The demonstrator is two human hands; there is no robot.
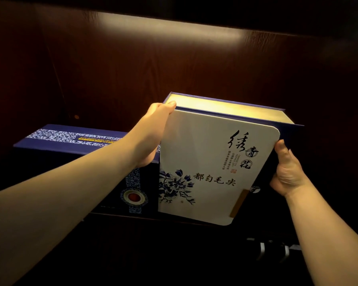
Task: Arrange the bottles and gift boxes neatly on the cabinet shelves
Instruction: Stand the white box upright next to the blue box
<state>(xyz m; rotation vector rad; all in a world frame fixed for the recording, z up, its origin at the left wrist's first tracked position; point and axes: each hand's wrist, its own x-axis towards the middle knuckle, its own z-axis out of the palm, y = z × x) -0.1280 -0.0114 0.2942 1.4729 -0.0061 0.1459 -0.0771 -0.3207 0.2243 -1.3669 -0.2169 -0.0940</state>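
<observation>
A white tea gift box with black calligraphy, a blue flower print and navy edges stands upright and tilted on the dark cabinet shelf. My left hand grips its upper left edge, thumb on the top corner. My right hand holds its right edge, thumb on the front face. Just left of it, partly behind my left forearm, sits a dark blue gift box with a white patterned band and a round red medallion on its front.
The dark wooden back panel of the cabinet rises behind the boxes, lit from above. Below the shelf at the lower right, a dark object with pale bands shows dimly. The area beneath is in deep shadow.
</observation>
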